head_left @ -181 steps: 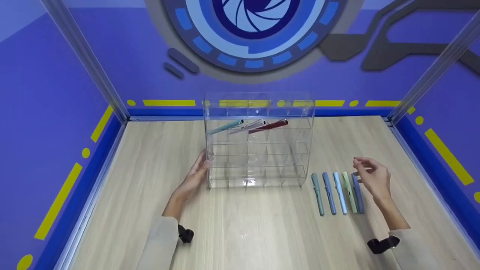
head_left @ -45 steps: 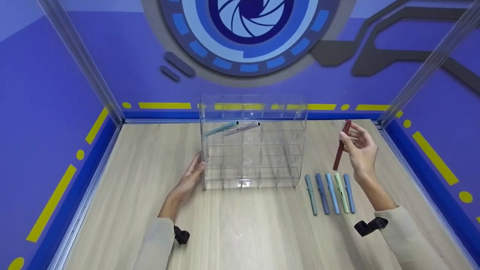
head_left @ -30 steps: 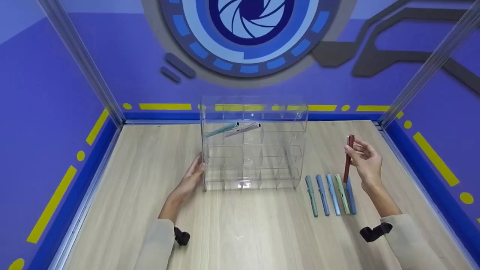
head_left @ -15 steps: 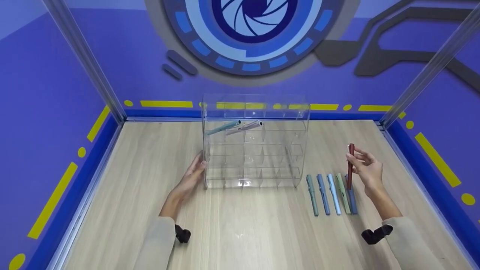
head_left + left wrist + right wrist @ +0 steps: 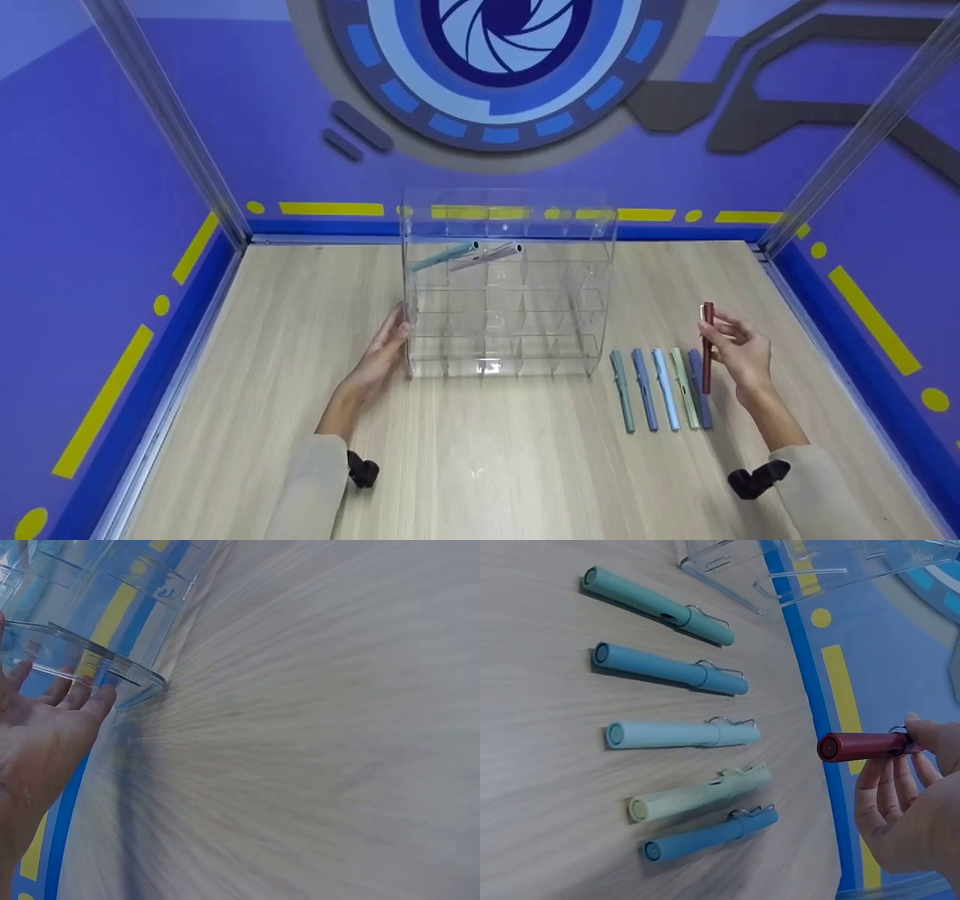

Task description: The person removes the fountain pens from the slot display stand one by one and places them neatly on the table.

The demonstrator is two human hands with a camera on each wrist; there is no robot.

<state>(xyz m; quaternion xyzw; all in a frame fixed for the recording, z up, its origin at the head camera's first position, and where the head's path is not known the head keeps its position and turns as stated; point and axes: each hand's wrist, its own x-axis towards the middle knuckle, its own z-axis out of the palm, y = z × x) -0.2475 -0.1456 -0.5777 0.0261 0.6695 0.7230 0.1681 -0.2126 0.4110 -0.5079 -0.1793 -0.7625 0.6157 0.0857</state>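
My left hand (image 5: 377, 361) touches the left side of a clear acrylic pen rack (image 5: 486, 322), its fingers fairly straight along the side wall in the left wrist view. A teal pen (image 5: 442, 257) and a pale lilac pen (image 5: 484, 258) lean in the rack's upper level. With thumb and fingertips, my right hand (image 5: 744, 358) pinches a capped dark red pen (image 5: 707, 346) near its clip end, nearly upright above the right end of the pen row. That row holds a grey-green pen (image 5: 656, 606), a blue pen (image 5: 667, 669), a light blue pen (image 5: 679, 734), a pale green pen (image 5: 697, 793) and another blue pen (image 5: 709, 834).
The wooden tabletop (image 5: 480, 465) carries the rack at its back middle and the pens to its right. Blue-purple printed panels (image 5: 225, 97) enclose the back and sides, with metal corner posts (image 5: 165, 112).
Six seconds ago the red pen leaned in the rack; now the right hand holds it. Over the last second and a half that hand has lowered it toward the row's right end. Left hand stays put.
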